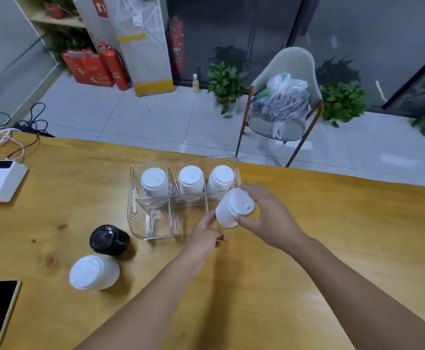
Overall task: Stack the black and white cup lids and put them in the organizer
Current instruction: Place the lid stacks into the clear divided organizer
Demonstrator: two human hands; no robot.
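White plastic lids, nested in a light, slippery stack (pixel 233 208), sat in the right hand's (pixel 267 218) grip, the left hand (pixel 205 234) steadying its base, over the organizer's (pixel 140 233) near-right compartment; best held round the sides.

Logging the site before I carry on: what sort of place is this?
Probably an office or a workroom: a long wooden table on a tiled floor, fire extinguishers by the shelving, and dark glass partition walls behind potted plants.

5 white lid stacks (pixel 234 207), 1 black lid stack (pixel 109 239), 1 organizer (pixel 140 224)
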